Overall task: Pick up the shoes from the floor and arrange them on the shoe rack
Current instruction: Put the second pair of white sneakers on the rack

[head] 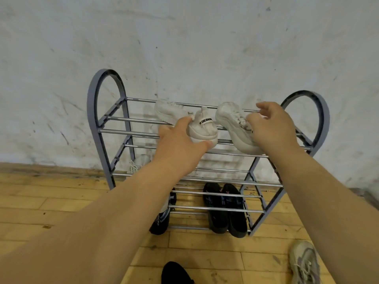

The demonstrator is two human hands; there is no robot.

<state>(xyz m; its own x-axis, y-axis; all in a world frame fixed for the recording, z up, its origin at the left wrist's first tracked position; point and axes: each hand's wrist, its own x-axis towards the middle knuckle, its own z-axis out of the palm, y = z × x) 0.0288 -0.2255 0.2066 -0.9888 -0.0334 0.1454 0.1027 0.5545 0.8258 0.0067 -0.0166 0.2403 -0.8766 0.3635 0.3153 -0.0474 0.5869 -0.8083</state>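
A: Status on the white pair?
B: Both on the top shelf of the shoe rack (106,124). Left white shoe (202,128) lies across the rails, heel toward the camera, "DESIGN" tab visible.
A: Hands?
B: Left hand (178,140) grips that heel: fingers (184,120) over the collar, thumb under the sole. Right hand (272,128) holds the right white shoe (229,119), fingers curled over the laced upper, index finger reaching to the back rail.
A: Right shoe seated flat?
B: No, it's tilted. Toe is up at the back rail, heel overhangs the front rail. The two shoes sit near each other, not touching.
A: Rest of the rack?
B: Pale shoe (137,163) on the middle shelf at the left, mostly hidden by the arm. Bottom shelf: black pair (225,210) side by side, black patterned shoe (162,220) to their left.
A: Anything on the floor?
B: Grey-lilac sneaker (305,263) on the wooden floor (61,201), lower right, well apart from the rack. The rack stands against a scuffed white wall (184,48).
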